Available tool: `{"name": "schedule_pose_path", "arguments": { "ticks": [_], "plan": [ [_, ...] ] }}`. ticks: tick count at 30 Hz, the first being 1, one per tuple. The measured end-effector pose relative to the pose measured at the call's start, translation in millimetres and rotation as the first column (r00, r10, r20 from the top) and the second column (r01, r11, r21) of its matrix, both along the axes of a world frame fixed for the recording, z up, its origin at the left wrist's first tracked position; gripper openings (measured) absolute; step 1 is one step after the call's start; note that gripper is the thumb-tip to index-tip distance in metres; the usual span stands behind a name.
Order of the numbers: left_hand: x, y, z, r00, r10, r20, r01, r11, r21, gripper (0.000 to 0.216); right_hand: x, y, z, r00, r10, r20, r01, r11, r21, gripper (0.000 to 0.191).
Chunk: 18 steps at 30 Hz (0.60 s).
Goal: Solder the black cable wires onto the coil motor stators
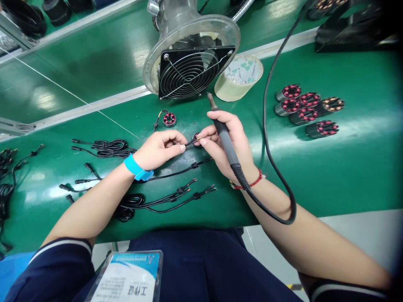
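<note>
Left hand (162, 147) is closed in a pinch, thumb against forefinger, on a thin black cable (190, 143); no gap shows in this grip. The cable is held above the middle of the bench (352, 176), its fine wire ends pointing right to the fingertips of the right hand (242, 144). The right grip is closed around a soldering iron (224, 140), which lies across the hand with its tip up and toward the far side; thumb and fingers of the same hand meet at the wire ends. A stator (195, 136) shows partly behind these fingertips; whether it is touched cannot be determined.

A second stator (169, 119), red-wound with a short lead, lies just beyond the left hand. Coiled black cables (110, 147) lie to the left, and further cables (170, 200) lie on the near side, bared coloured ends to the right. At the far side stands a fan with a wire guard (189, 77), mounted at the mouth of a flared hood (179, 21); a roll of tape (234, 86) is just right of it. Six stators (304, 116) are grouped on the right, five wound red and one copper-coloured. The iron's cord (266, 121) loops over the right forearm, then runs to the far side.
</note>
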<state>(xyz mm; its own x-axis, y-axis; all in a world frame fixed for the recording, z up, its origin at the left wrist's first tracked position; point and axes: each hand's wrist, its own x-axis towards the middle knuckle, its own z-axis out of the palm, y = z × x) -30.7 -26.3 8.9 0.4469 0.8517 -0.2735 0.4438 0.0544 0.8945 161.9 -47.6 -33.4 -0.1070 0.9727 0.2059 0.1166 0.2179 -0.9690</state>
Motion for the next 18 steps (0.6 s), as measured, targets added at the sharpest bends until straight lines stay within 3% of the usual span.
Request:
{"name": "schedule_pose_path", "arguments": {
  "ticks": [6, 12, 18],
  "plan": [
    [2.4, -0.9, 0.4, 0.999, -0.035, 0.009, 0.033, 0.990, 0.138, 0.035, 0.6, 0.8, -3.3, 0.995, 0.057, -0.086, -0.064, 0.995, -0.071, 0.048],
    [5.9, -3.9, -0.9, 0.984, -0.151, -0.093, 0.168, 0.962, 0.213, 0.043, -3.3, -2.9, -3.0, 0.997, 0.065, -0.028, -0.065, 0.998, 0.025, 0.051],
    [6.9, -4.6, 1.4, 0.978, -0.179, -0.107, 0.200, 0.954, 0.225, 0.041, -4.8, -5.2, 1.8, 0.996, 0.084, -0.025, -0.082, 0.994, 0.075, 0.048]
  ]
}}
